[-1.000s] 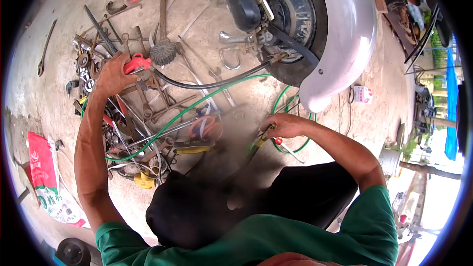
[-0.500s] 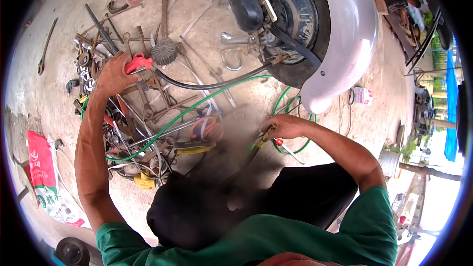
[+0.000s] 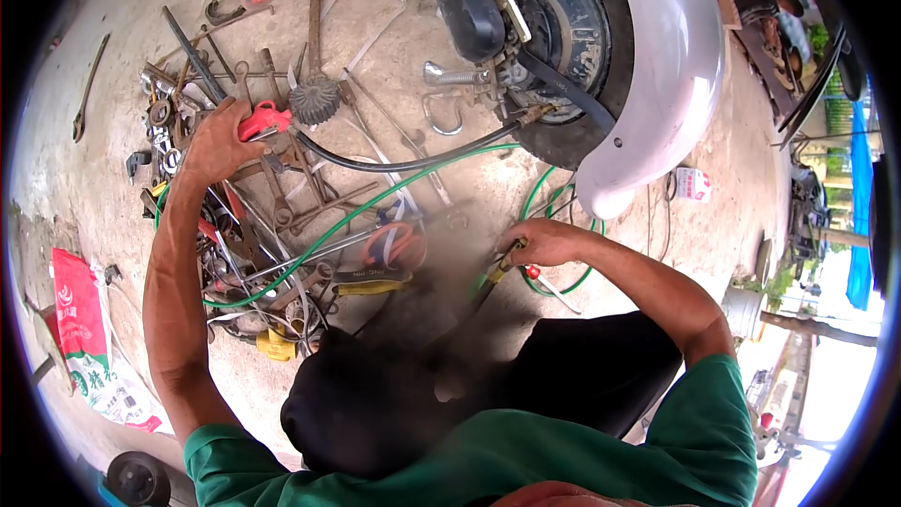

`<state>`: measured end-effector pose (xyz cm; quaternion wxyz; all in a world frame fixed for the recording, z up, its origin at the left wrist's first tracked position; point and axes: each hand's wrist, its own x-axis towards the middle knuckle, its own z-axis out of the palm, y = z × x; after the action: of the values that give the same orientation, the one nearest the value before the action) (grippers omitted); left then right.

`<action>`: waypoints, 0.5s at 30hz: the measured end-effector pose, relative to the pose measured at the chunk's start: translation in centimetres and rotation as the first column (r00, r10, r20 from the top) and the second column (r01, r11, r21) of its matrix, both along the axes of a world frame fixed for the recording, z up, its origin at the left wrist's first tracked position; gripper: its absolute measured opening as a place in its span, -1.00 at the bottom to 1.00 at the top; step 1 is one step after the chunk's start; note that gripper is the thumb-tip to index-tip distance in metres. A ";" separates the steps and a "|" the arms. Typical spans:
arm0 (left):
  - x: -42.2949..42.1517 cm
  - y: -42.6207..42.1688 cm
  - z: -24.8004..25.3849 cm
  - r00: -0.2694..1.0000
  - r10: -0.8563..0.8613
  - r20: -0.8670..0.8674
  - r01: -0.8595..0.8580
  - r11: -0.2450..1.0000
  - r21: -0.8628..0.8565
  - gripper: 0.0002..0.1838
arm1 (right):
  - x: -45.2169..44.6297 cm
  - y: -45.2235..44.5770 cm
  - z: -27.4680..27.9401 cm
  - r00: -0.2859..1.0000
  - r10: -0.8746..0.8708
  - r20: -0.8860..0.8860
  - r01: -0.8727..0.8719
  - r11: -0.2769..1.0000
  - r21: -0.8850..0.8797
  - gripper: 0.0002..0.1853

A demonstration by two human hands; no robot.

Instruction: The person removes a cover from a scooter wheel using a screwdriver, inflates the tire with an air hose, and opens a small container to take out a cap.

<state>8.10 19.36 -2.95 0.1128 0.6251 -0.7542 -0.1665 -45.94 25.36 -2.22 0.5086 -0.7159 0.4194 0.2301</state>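
My left hand [image 3: 216, 141] is closed around a red tyre inflator [image 3: 267, 120] above the heap of tools. From it a black hose [image 3: 394, 166] curves right to a brass-coloured fitting [image 3: 537, 114] at the wheel [image 3: 572, 28]. My right hand [image 3: 549, 244], in front of my knees, is closed on a slim dark tool with yellow-green on it [image 3: 497, 272]; a hazy smudge hides its lower part. Just below that hand lies a white stick with a red knob [image 3: 533, 271]. A green hose [image 3: 375, 204] loops across the floor between my hands.
Wrenches [image 3: 314, 19], a round wire brush [image 3: 313, 101] and other metal tools lie on the concrete at left. A silvery fender [image 3: 657, 66] covers the wheel at upper right. A red and white bag [image 3: 84, 319] lies far left, and a small white box [image 3: 693, 184] at right.
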 end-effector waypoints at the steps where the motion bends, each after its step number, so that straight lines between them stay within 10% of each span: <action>1: 0.0 0.0 0.0 1.000 0.000 0.004 0.000 1.000 0.003 -0.40 | 0.0 0.0 0.0 1.000 0.001 0.005 -0.001 1.000 0.000 -0.58; 15: -0.3 0.1 0.5 0.999 0.026 0.027 -0.027 0.999 0.031 -0.36 | 0.2 -0.1 0.0 1.000 -0.006 0.016 0.006 1.000 0.020 -0.58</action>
<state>7.77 19.44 -2.48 0.0951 0.6388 -0.7446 -0.1688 -45.79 25.28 -2.23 0.5199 -0.7112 0.4153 0.2271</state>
